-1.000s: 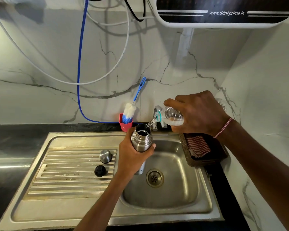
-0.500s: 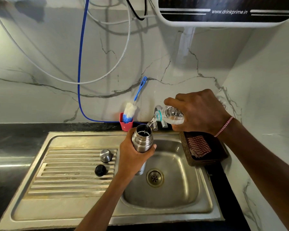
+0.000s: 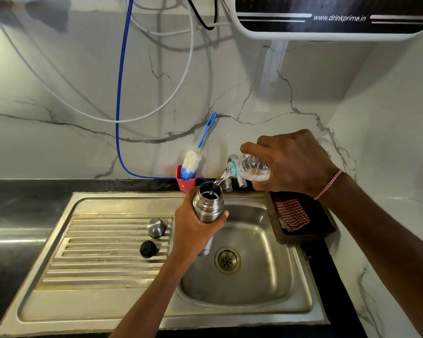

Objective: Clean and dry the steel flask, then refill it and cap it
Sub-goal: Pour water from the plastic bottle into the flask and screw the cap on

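Now left hand (image 3: 193,230) grips steel flask (image 3: 208,203); right hand (image 3: 291,164) grips tilted plastic bottle (image 3: 252,167), water pouring in.

- One view only: head cam, worn by the person, wide-angle w/ bent edges.
- Looks fwd & down over the sink (image 3: 122,203), facing the marble back wall (image 3: 59,93).
- Close in: forearms reach in from bottom & right edges, left hand (image 3: 195,230) and right hand (image 3: 291,164) near centre.
- Top edge clips the purifier (image 3: 291,26); side wall (image 3: 388,142) on the right.
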A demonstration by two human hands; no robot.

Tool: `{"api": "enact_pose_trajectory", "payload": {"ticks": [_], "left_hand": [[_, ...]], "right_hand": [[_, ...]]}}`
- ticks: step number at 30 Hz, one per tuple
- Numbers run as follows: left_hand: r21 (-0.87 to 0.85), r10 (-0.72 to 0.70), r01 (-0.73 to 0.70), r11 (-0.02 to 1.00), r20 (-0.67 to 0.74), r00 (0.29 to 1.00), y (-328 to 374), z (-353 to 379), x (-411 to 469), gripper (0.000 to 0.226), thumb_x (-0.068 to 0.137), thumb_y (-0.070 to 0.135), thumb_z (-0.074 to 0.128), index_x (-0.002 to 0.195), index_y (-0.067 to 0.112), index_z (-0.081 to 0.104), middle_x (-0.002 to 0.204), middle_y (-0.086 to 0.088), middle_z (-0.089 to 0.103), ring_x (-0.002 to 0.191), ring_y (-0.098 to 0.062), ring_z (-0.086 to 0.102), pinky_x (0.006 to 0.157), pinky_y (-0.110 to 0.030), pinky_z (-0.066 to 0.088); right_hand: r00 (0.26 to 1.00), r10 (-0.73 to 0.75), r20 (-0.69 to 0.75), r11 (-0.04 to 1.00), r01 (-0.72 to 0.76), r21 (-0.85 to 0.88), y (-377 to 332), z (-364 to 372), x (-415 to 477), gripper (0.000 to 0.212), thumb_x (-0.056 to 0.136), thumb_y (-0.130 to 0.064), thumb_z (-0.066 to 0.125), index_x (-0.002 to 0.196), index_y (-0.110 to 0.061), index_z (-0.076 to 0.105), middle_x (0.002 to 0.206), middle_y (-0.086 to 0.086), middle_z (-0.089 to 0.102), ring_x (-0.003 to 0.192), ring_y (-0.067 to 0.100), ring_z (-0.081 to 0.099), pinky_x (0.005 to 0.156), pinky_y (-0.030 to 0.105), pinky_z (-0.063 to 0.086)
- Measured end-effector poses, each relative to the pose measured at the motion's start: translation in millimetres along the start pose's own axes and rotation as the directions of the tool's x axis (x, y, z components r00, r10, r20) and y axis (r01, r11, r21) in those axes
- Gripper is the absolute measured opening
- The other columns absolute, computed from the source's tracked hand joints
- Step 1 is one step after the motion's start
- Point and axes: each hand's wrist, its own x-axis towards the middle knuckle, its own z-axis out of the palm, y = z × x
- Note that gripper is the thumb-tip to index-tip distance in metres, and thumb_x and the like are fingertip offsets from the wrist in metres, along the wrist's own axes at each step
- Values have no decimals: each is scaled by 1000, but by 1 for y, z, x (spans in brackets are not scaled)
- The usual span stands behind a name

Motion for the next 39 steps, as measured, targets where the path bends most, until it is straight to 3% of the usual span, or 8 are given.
{"api": "enact_pose_trajectory", "payload": {"ticks": [10, 17, 25, 35, 39], "left_hand": [[3, -9, 9, 1000, 9, 1000, -2, 1, 1, 68, 65, 21, 97, 119, 31, 57, 103, 17, 70, 94, 3, 68, 76, -10, 52], [7, -11, 11, 1000, 5, 1000, 0, 0, 0, 68, 65, 21, 97, 113, 43, 53, 103, 21, 69, 94, 6, 67, 76, -9, 52], [18, -14, 14, 1000, 7, 1000, 1, -1, 0, 69, 66, 20, 97, 113, 44, 52, 102, 25, 67, 94, 10, 66, 75, -7, 51], [0, -13, 13, 1000, 19, 1000, -2, -2, 1, 66, 66, 20, 97, 119, 29, 57, 104, 17, 70, 94, 1, 69, 76, -12, 53], [13, -14, 14, 1000, 14, 1000, -1, -2, 1, 69, 66, 21, 97, 117, 39, 54, 105, 21, 69, 96, 6, 67, 77, -10, 53]], "right_hand": [[1000, -20, 2, 1000, 20, -19, 1, -1, 0, 63, 71, -66, 67, 122, -29, 59, 84, -4, 67, 64, 24, 64, 58, 31, 47], [1000, -19, 5, 1000, 19, -16, 2, -1, 0, 63, 70, -64, 68, 121, -29, 59, 84, -5, 66, 65, 24, 64, 58, 32, 49], [1000, -29, -3, 1000, 29, -5, 1, -2, 2, 61, 72, -65, 65, 121, -29, 58, 84, -4, 65, 66, 25, 63, 58, 34, 50], [999, -45, -9, 999, 44, -20, 1, -5, 5, 60, 72, -64, 69, 120, -28, 61, 83, -4, 66, 61, 24, 62, 56, 29, 45], [999, -43, -3, 999, 43, -24, 2, -7, 7, 63, 72, -66, 68, 121, -28, 60, 85, -4, 67, 64, 24, 64, 57, 30, 47]]}}
